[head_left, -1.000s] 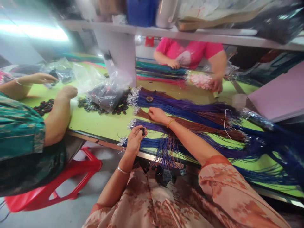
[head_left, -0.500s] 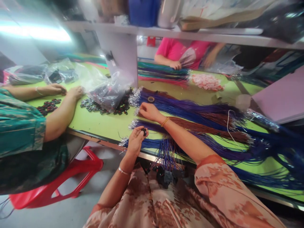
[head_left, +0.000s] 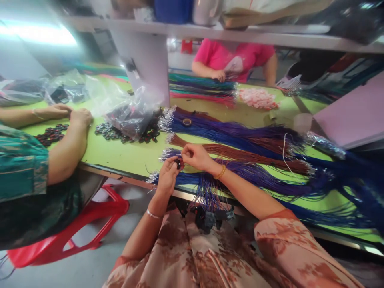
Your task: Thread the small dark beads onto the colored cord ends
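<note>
Small black connector [head_left: 179, 163], partly hidden; pinched in left grip [head_left: 167, 176], right grip [head_left: 198, 157] just beside.

Bundles of blue, purple and brown wires [head_left: 210, 126] and heaps of small dark parts [head_left: 108, 132] fill a workshop's green-topped workbench [head_left: 120, 154], with a laden shelf [head_left: 180, 30] above it, a red stool [head_left: 115, 206] below its edge, a co-worker in green [head_left: 24, 160] alongside it and another in pink [head_left: 207, 60] beyond it.
</note>
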### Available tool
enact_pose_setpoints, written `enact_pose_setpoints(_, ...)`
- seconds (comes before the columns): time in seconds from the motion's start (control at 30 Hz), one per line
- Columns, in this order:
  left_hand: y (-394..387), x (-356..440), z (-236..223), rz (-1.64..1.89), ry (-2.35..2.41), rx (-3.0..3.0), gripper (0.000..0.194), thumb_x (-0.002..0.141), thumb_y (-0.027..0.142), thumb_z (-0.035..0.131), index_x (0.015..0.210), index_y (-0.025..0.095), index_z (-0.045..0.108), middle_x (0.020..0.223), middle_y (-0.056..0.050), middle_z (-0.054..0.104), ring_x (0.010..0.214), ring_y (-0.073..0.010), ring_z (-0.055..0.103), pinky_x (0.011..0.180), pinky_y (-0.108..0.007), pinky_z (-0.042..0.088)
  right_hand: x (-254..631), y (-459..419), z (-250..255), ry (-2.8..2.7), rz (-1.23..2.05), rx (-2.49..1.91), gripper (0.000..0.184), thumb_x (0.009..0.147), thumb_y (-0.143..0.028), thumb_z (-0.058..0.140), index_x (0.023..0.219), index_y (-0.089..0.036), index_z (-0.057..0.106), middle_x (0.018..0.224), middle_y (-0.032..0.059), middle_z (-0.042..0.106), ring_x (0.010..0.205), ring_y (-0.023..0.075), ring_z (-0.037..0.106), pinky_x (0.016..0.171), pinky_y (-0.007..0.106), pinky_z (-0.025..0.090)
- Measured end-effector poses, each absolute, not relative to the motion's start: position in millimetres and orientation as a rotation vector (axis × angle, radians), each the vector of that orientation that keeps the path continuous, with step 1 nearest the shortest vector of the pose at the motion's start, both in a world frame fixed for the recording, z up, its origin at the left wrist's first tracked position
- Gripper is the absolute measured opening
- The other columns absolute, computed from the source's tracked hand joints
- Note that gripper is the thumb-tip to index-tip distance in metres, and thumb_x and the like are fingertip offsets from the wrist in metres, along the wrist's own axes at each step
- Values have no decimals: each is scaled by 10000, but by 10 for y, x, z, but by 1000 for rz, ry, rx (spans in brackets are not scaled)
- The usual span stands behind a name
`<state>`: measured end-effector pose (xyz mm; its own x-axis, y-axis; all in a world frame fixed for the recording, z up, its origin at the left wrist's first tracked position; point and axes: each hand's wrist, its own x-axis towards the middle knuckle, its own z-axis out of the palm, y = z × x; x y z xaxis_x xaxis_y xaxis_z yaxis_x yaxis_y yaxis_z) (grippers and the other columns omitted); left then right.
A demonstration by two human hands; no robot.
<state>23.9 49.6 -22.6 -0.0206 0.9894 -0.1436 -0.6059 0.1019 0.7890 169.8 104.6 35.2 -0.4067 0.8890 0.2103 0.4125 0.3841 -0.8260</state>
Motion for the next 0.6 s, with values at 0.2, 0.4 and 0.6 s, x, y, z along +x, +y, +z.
enact_pose_setpoints(0.2, 506, 241, -220, 1392, 863, 618, 294, 737, 269, 737, 998, 185, 628, 949, -45, 676, 864, -132, 640, 843, -291, 510, 1760, 805, 251, -2031, 799, -1129, 65, 734, -217, 561, 712, -160, 582, 604, -33, 530, 539, 82, 423, 543, 206, 313)
enact_pose_setpoints(0.4, 508, 231, -216, 1382, 864, 650, 276, 752, 268, 726, 998, 186, 629, 955, -51, 667, 891, -145, 638, 871, -310, 500, 1737, 769, 199, -2073, 678, -1138, 84, 744, -226, 554, 686, -172, 527, 627, -18, 534, 564, 93, 418, 558, 217, 299)
enact_pose_setpoints(0.6, 504, 221, -219, 1366, 859, 666, 295, 749, 275, 736, 1007, 193, 617, 963, -47, 669, 882, -138, 637, 869, -303, 494, 1721, 756, 223, -2048, 675, -1220, 98, 738, -233, 573, 679, -180, 516, 618, -24, 529, 556, 95, 412, 553, 218, 288)
